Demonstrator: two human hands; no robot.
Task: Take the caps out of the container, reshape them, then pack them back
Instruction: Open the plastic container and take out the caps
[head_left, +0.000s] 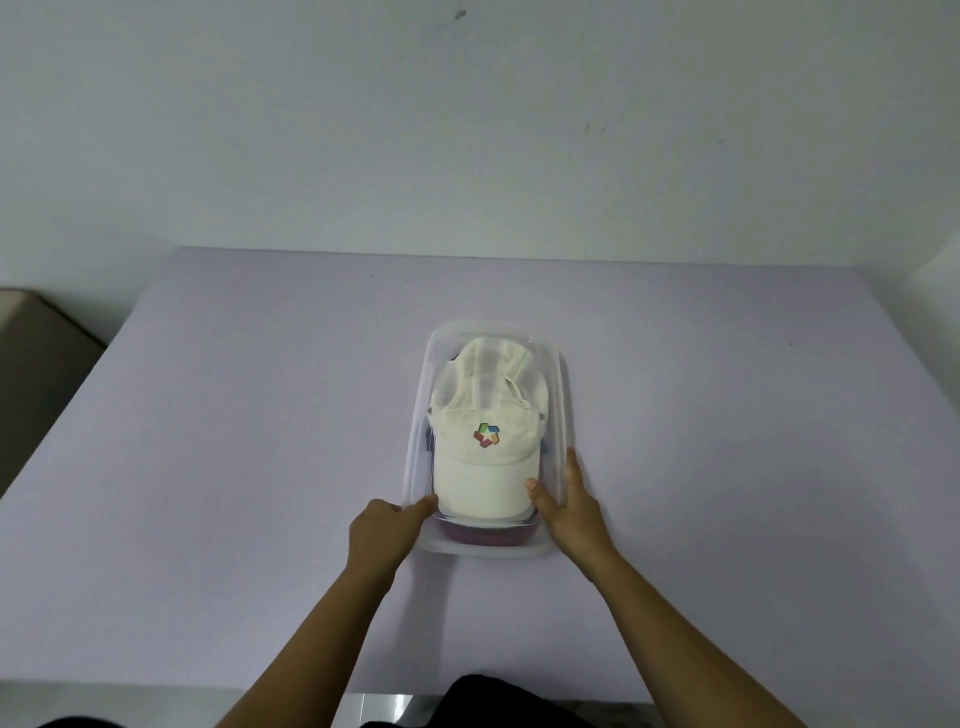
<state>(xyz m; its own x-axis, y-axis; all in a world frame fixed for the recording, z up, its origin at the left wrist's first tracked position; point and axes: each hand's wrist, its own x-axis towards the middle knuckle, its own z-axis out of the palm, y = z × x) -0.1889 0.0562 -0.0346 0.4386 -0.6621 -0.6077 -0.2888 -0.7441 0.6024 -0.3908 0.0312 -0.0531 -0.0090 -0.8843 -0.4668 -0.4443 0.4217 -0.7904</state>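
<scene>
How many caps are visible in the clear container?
2: a white cap on top, and a dark red cap beneath it, showing at the near end. Others may lie hidden below.

A lavender table (249, 426) carries one clear plastic container (488, 552) near its middle.
</scene>
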